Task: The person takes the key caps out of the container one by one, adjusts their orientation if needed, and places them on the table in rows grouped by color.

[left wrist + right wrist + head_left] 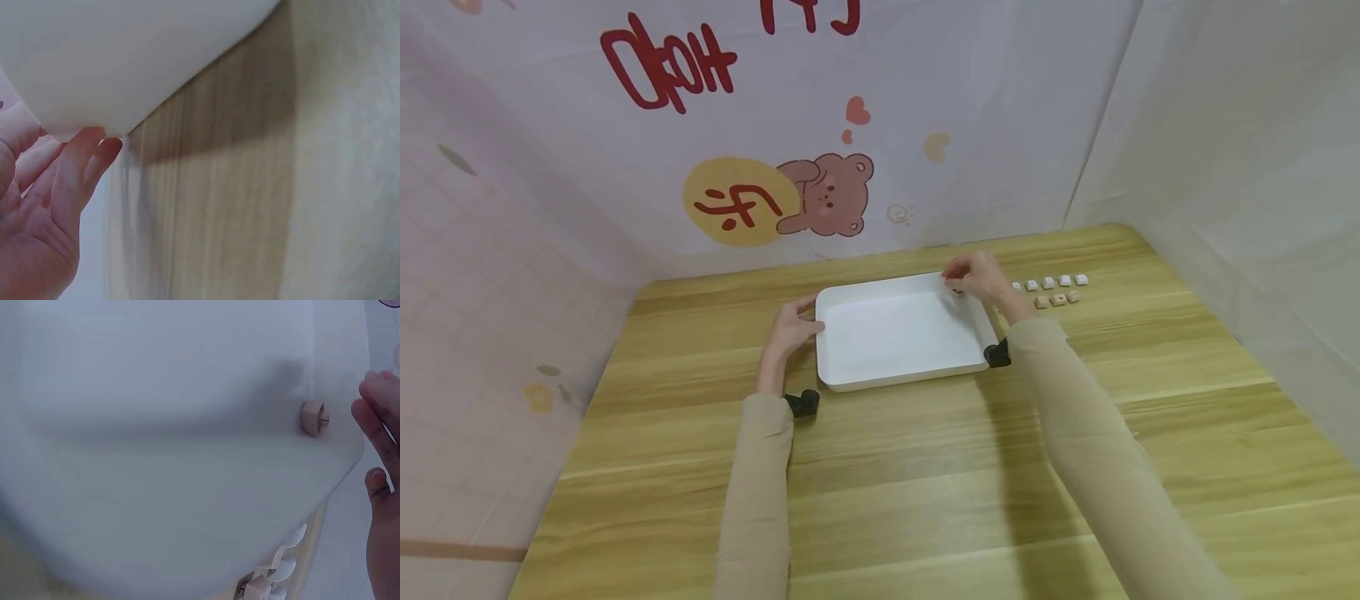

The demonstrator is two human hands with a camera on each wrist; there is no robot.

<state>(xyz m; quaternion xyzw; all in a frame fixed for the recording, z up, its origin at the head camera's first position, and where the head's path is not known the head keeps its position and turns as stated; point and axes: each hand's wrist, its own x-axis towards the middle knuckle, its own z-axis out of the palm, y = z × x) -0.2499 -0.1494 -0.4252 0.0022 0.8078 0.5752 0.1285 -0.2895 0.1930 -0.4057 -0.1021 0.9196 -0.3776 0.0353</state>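
Observation:
A shallow white tray (902,333) lies on the wooden table. My left hand (790,331) holds its left side near the far corner, thumb at the rim. In the left wrist view, fingertips (87,140) press the tray's outer wall. My right hand (977,277) hovers over the tray's far right corner. In the right wrist view its fingers are parted and hold nothing. Just beside them, inside the tray, a small pinkish-brown keycap (310,419) lies tipped over with its stem showing. From the head view the right hand mostly covers this keycap.
Right of the tray stands a row of several white keycaps (1048,283), with a shorter row of brown keycaps (1058,300) in front of it. A printed cloth (1000,125) hangs behind the table. Bare wood (887,483) stretches in front of the tray.

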